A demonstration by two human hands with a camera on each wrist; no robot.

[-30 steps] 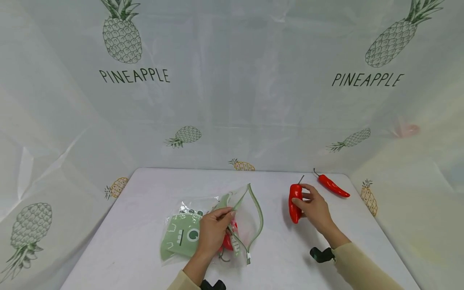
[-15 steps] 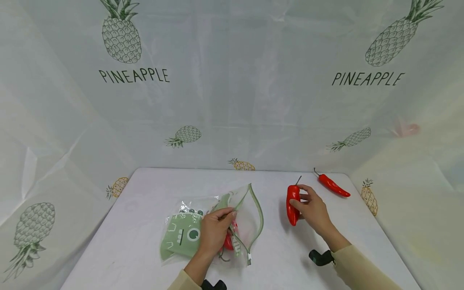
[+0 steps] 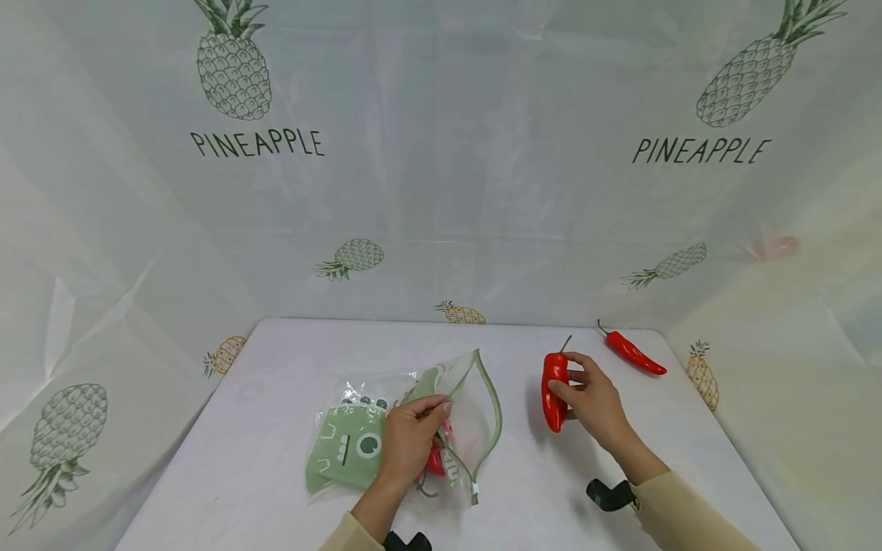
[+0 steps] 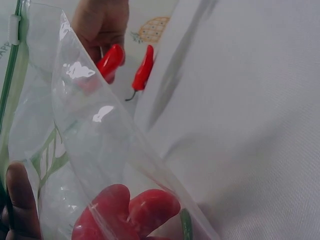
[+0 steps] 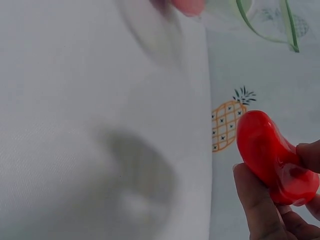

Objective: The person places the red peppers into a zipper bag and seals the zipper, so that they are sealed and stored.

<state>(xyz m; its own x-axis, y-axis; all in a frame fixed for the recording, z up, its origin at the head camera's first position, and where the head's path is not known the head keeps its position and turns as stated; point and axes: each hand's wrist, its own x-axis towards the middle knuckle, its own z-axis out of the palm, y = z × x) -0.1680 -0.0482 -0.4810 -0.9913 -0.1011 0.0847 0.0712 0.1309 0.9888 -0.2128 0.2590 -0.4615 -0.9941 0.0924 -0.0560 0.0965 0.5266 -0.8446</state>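
Observation:
My left hand point(image 3: 406, 436) pinches the edge of a clear zip bag point(image 3: 351, 444) printed with a green cartoon monster. The bag's green-zipped mouth gapes toward the right. Red peppers point(image 4: 107, 212) show inside it in the left wrist view, partly covered by my hand in the head view. To the right, my right hand point(image 3: 598, 402) grips a red pepper point(image 3: 555, 390) between thumb and fingers, its thin stem pointing up and away. Shadow beneath shows this pepper held over the table. In the right wrist view, the pepper's rounded end point(image 5: 262, 145) faces the camera.
Another red chili pepper point(image 3: 635, 353) lies at the white table's point(image 3: 317, 344) far right corner. A whitish sheet point(image 3: 441, 191) printed with pineapples hangs behind and along both sides. Each wrist carries a black camera mount point(image 3: 609, 493).
My right hand has moved slightly left and nearer with the pepper, a little closer to the bag. The left hand and bag stay almost where they were.

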